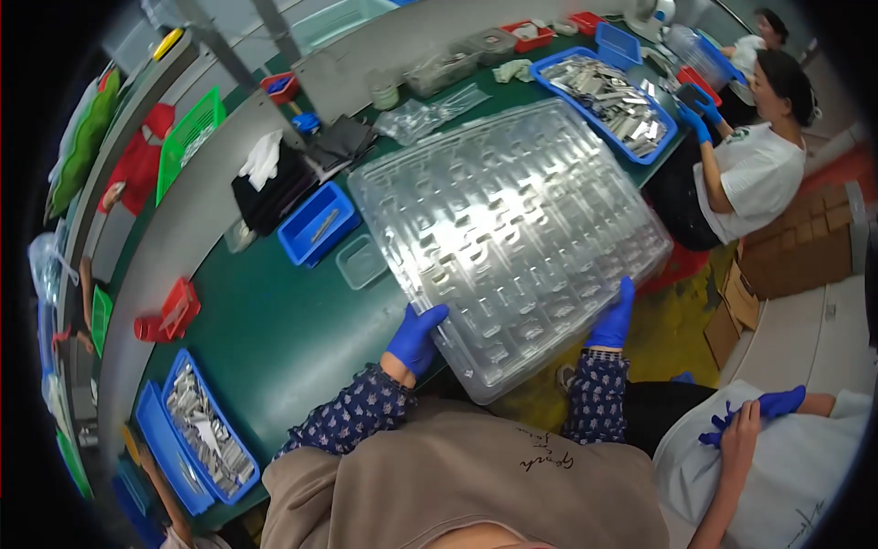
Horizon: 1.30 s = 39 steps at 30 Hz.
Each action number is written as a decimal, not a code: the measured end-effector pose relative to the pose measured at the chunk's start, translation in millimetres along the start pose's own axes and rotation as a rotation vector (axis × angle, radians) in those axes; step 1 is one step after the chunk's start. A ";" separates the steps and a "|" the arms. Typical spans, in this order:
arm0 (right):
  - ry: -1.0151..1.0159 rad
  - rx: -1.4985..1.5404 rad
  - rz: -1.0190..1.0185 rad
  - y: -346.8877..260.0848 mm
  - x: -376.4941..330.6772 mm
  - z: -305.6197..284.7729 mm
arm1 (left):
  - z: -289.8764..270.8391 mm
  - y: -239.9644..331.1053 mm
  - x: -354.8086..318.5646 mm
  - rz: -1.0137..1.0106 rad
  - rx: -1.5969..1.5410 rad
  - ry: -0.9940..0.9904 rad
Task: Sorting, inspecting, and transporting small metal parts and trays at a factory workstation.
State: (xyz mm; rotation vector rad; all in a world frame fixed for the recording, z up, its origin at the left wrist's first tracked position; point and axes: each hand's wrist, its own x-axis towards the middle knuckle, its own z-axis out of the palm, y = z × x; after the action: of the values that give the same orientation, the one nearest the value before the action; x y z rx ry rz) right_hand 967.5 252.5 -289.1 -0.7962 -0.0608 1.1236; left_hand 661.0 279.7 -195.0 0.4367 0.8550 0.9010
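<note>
A large clear plastic tray (512,229) with many moulded pockets lies tilted over the green table (274,339). My left hand (416,337), in a blue glove, grips its near left edge. My right hand (613,316), also gloved in blue, holds its near right edge. The tray's near corner hangs past the table edge toward me.
A small blue bin (315,224) and a clear lid (361,261) sit left of the tray. Blue bins of metal parts stand at the far right (608,96) and lower left (206,439). One seated person (750,165) works at right; another person's gloved hand (759,407) is lower right. A red bin (169,311) lies at left.
</note>
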 end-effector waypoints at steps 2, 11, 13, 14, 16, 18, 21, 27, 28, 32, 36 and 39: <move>-0.020 0.000 0.012 -1.7 -16.9 2.1 | -3.4 2.2 -12.4 0.025 0.054 0.009; -0.028 -0.079 -0.103 -8.9 -95.0 43.5 | -38.7 20.1 -71.2 0.174 0.178 -0.054; -0.007 -0.041 -0.085 -0.5 -119.5 58.9 | -57.4 27.1 -89.7 0.192 0.199 -0.048; -0.058 -0.026 -0.038 3.5 -128.2 56.6 | -68.3 31.0 -101.3 0.209 0.222 -0.038; -0.099 -0.005 -0.007 10.5 -154.6 64.7 | -83.6 46.7 -129.0 0.238 0.182 -0.049; -0.222 0.023 0.052 24.2 -186.6 79.6 | -104.6 67.0 -161.9 0.251 0.116 -0.045; -0.293 -0.060 0.048 55.0 -237.0 119.7 | -161.8 89.5 -213.7 0.288 0.017 0.005; -0.358 -0.046 0.298 162.7 -327.5 154.2 | -257.6 132.0 -363.2 0.579 0.019 0.181; -0.519 -0.239 0.254 187.0 -328.3 140.7 | -256.8 133.2 -385.6 0.596 -0.009 0.229; -0.561 0.004 0.562 248.8 -359.4 147.3 | -278.8 111.3 -461.0 0.688 -0.052 0.402; -0.622 -0.093 0.774 267.1 -363.5 154.2 | -269.1 88.2 -484.3 0.629 -0.217 0.535; -0.644 -0.166 0.981 257.2 -353.3 165.5 | -263.1 77.8 -479.9 0.645 -0.173 0.692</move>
State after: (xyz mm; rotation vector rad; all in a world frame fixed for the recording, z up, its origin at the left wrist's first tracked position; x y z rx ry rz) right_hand 534.0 101.1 -202.6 -0.5687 -0.3301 2.3063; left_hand 251.8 -74.5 -82.5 0.2421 1.2765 1.7681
